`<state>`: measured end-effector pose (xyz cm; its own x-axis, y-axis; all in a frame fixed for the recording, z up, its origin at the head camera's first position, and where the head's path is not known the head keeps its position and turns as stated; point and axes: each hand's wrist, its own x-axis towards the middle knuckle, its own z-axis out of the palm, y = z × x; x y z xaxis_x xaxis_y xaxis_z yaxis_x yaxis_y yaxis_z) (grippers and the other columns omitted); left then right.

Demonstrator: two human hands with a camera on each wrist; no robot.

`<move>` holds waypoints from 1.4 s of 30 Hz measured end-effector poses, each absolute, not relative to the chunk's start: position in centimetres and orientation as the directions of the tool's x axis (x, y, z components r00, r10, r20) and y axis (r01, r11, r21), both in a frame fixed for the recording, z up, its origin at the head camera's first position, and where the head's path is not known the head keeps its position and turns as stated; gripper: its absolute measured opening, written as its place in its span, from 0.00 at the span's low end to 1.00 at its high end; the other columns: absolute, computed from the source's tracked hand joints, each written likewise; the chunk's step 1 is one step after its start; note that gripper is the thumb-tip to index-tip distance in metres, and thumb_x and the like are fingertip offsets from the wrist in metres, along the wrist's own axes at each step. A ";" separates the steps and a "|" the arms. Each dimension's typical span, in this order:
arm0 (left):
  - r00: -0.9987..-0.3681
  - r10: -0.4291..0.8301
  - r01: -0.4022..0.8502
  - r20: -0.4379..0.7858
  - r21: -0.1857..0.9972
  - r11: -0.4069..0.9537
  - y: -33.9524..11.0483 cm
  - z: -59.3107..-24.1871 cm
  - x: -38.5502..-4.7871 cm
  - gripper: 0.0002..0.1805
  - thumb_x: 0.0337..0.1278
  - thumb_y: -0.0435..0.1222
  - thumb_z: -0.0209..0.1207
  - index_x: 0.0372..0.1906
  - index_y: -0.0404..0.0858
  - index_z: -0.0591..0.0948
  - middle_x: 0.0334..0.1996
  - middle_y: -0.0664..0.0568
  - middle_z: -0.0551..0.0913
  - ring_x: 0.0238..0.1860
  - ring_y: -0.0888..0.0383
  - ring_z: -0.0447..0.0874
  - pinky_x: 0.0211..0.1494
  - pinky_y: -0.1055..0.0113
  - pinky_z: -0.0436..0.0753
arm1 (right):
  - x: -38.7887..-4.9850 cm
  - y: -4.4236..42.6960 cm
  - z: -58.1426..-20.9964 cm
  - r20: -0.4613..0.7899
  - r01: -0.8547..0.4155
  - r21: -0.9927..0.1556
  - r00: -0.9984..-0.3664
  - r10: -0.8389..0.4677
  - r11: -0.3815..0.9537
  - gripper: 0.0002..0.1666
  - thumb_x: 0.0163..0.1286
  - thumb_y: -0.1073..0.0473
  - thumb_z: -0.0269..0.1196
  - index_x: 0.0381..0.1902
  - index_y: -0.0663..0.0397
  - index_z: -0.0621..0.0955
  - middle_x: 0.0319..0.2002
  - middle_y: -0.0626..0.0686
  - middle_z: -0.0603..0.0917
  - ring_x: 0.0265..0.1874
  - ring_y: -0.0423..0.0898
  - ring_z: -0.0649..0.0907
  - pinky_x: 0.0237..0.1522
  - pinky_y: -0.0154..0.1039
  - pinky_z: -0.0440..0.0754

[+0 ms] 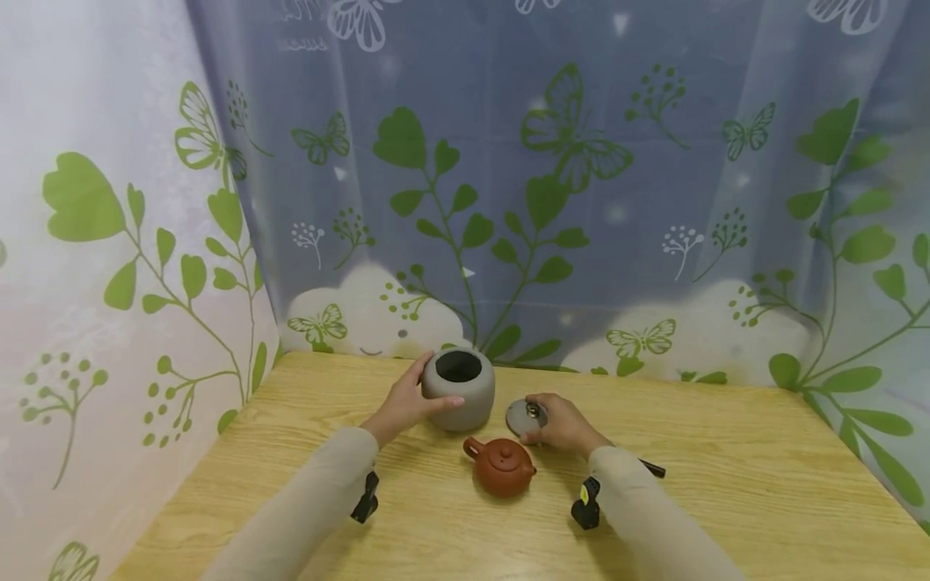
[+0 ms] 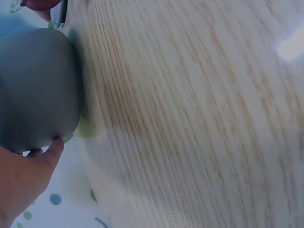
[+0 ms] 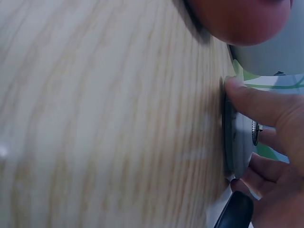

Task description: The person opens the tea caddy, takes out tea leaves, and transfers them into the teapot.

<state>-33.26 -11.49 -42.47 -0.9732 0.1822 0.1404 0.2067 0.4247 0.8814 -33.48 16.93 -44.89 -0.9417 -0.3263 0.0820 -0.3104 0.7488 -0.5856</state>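
Observation:
A grey jar (image 1: 459, 403) stands upright on the table, its round mouth uncovered and dark inside. My left hand (image 1: 408, 403) grips the jar from its left side, thumb across the front. The jar's round grey lid (image 1: 520, 417), with a small metal ring on top, is to the right of the jar. My right hand (image 1: 563, 425) holds that lid by its edges; in the right wrist view the lid (image 3: 241, 142) lies flat at the tabletop between thumb and fingers. In front of both sits a reddish-brown clay teapot (image 1: 504, 468), its handle towards the left and its lid on.
A dark stick-like object (image 1: 652, 468) lies to the right, partly hidden behind the right forearm. The wooden table (image 1: 726, 460) meets a curtain (image 1: 581, 242) printed with leaves and butterflies at the back, and another curtain side on the left.

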 end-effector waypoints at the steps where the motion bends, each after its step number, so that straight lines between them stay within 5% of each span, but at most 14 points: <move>1: -0.974 0.180 0.206 0.141 0.880 0.427 -11.5 -42.5 -33.2 0.59 0.41 0.49 0.74 0.76 0.43 0.52 0.73 0.43 0.56 0.73 0.43 0.54 0.69 0.45 0.62 | -33.5 17.0 -44.9 0.083 -0.311 -0.581 -0.942 -0.325 0.753 0.43 0.51 0.57 0.76 0.62 0.67 0.73 0.61 0.65 0.74 0.60 0.63 0.73 0.59 0.56 0.71; 16: -0.976 0.173 0.191 0.133 0.906 0.377 -11.2 -43.0 -33.1 0.59 0.40 0.48 0.75 0.76 0.45 0.53 0.73 0.43 0.57 0.73 0.43 0.54 0.68 0.44 0.63 | -33.4 17.4 -44.7 0.106 -0.313 -0.566 -0.945 -0.309 0.763 0.43 0.50 0.54 0.77 0.60 0.69 0.74 0.57 0.66 0.77 0.54 0.61 0.78 0.53 0.53 0.76; 42: -0.977 0.166 0.192 0.137 0.902 0.387 -11.4 -42.7 -33.2 0.58 0.41 0.49 0.75 0.76 0.45 0.53 0.73 0.42 0.56 0.73 0.43 0.53 0.69 0.45 0.63 | -32.7 14.7 -37.9 0.198 -0.399 -0.603 -0.914 -0.355 0.691 0.41 0.59 0.50 0.70 0.65 0.64 0.71 0.58 0.63 0.77 0.49 0.55 0.80 0.44 0.48 0.80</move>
